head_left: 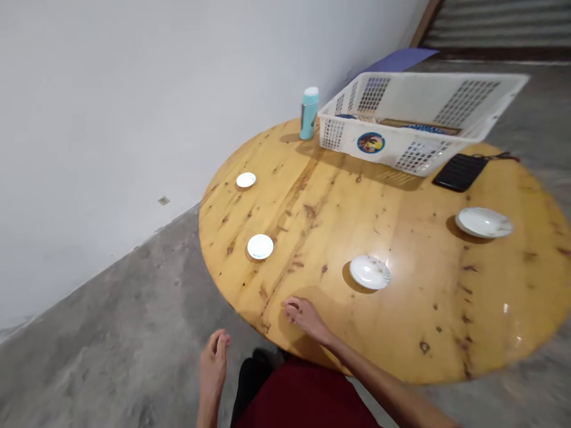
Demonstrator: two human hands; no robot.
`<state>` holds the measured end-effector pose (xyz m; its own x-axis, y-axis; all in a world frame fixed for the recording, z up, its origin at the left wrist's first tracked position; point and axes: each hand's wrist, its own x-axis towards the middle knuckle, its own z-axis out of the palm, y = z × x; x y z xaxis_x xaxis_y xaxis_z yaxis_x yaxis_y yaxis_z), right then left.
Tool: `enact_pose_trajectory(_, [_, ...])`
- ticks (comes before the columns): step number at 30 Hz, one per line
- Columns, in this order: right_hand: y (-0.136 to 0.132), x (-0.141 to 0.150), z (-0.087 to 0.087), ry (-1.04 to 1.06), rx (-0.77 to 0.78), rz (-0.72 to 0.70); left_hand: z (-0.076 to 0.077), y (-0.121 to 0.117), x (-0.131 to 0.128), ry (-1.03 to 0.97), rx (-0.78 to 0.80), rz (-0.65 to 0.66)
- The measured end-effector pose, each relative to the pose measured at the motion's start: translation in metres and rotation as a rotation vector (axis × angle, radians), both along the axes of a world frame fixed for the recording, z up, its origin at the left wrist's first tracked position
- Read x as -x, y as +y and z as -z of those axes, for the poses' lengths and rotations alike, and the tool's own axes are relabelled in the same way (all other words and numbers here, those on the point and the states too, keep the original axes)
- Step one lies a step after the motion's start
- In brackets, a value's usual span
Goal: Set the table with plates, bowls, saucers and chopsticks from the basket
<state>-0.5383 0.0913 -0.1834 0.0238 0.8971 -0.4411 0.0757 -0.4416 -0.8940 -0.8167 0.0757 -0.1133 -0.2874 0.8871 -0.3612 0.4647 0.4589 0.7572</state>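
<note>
My left hand (215,353) is held over the floor, just off the near left edge of the table. Its fingers are curled in, and no object shows in them. Above the table's near edge is my right hand (304,316), also with fingers folded and nothing visible in it. Closest to the right hand are a small white dish (260,246) beyond it to the left and a white patterned dish (370,272) to its right. Another small white dish (245,180) lies farther back at left. A larger white dish (484,223) rests at the right.
On the round wooden table (339,220), a white plastic basket (343,135) holding patterned items stands at the back. A light blue bottle (308,116) is upright beside it. A black phone or wallet (460,172) with a strap lies at right. A white wall (111,119) borders the left.
</note>
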Motion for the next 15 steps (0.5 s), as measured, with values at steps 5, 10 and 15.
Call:
enact_pose_trajectory(5, [-0.027, -0.025, 0.001, 0.063, 0.078, 0.266, -0.027, 0.113, -0.018, 0.019, -0.076, 0.194])
enact_pose_trajectory(10, [-0.038, -0.012, 0.001, 0.039, 0.107, 0.507, -0.029, 0.232, -0.048, -0.017, -0.122, 0.293])
enact_pose_trajectory(15, [-0.031, 0.0, 0.001, -0.018, 0.182, 0.664, -0.016, 0.346, -0.082, -0.055, -0.135, 0.365])
